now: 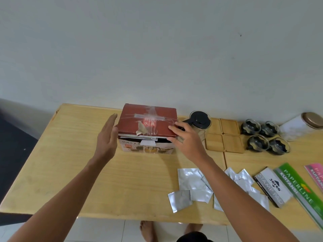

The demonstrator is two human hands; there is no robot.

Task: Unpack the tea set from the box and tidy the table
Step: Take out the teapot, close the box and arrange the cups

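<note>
A red-topped cardboard box (148, 123) with torn tape stands on the wooden table (70, 163), its lid flaps lying nearly closed. My left hand (107, 138) is flat and open against the box's left side. My right hand (187, 140) grips the right front corner of the top flap. To the right of the box stand a glass teapot with a black lid (200, 122), several wooden coasters (223, 135) and several glass cups with black holders (265, 137).
Several silver foil sachets (192, 186) lie near the front edge. A stamp pad box (272, 186), a green receipt book (300, 191) and a pink one (316, 173) lie at the right. A white jar with a gold lid (302, 126) lies at back right.
</note>
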